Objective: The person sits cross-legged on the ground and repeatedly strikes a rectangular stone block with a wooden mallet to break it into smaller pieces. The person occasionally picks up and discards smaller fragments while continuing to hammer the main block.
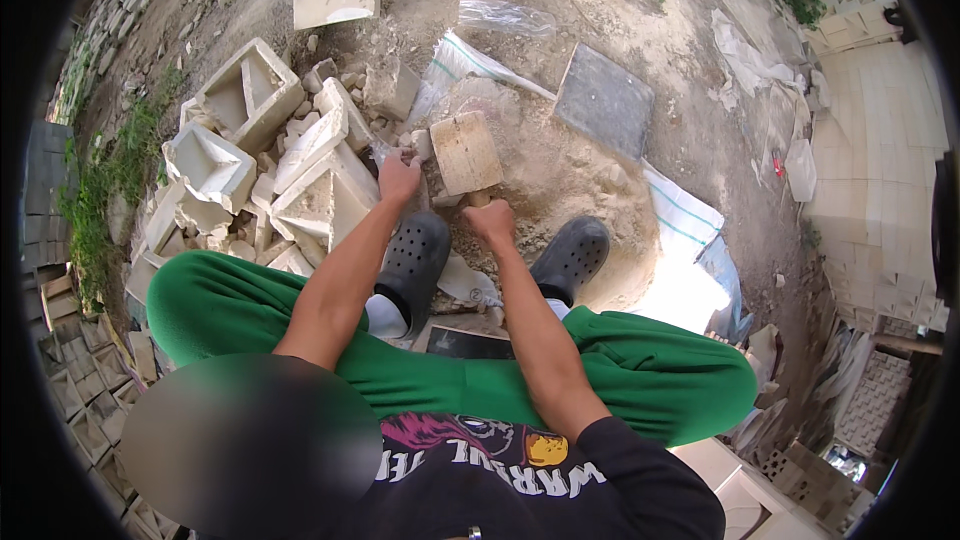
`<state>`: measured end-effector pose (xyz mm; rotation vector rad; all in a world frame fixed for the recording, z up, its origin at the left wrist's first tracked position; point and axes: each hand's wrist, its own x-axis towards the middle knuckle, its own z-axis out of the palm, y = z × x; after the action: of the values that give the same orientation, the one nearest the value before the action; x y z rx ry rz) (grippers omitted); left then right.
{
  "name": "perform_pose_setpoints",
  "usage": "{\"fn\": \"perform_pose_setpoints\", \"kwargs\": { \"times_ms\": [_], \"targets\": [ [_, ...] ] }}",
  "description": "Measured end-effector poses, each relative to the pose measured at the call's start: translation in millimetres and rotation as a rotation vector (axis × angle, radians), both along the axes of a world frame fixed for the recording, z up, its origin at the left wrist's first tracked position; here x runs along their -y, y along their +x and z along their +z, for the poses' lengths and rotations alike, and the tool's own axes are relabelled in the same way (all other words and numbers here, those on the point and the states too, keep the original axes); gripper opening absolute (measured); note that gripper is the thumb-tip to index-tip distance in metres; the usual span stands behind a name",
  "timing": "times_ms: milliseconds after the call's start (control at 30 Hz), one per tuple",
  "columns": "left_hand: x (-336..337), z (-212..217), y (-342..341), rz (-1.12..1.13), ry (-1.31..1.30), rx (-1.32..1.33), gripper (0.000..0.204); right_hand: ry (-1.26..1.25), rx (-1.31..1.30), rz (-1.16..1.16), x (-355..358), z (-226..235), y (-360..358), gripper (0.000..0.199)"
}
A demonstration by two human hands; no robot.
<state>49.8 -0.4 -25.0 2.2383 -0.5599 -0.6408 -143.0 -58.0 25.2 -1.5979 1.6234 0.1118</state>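
My right hand (488,221) is closed round the short handle of a mallet with a pale, worn, blocky head (465,153). The head lies over the dusty heap between my feet. Just left of it, my left hand (400,176) has its fingers drawn together at the edge of the rubble. A bit of clear plastic or a small pale piece shows by its fingertips; what it grips cannot be made out. Beside that hand are broken cream-coloured blocks (322,145), some hollow with inner walls, such as the open box-shaped block (245,95).
A dark grey square slab (604,100) lies beyond the heap on the right. White sacking (685,208) with blue-green stripes spreads under the dust. A pale rectangular block (337,4) sits farther off. My dark clogs (415,258) flank the work spot. Stacked blocks (875,180) stand at far right.
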Motion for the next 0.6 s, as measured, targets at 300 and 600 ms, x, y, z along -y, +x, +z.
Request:
{"fn": "perform_pose_setpoints", "kwargs": {
  "times_ms": [300,600],
  "targets": [
    [3.0,-23.5,-40.5,-0.29,-0.012,0.139,0.035,0.104,0.265,-0.331,28.2,-12.9,-49.2,0.031],
    [22.1,3.1,-70.7,-0.264,0.229,0.101,0.042,0.156,0.352,-0.389,23.1,-5.7,-52.7,0.027]
  ]
}}
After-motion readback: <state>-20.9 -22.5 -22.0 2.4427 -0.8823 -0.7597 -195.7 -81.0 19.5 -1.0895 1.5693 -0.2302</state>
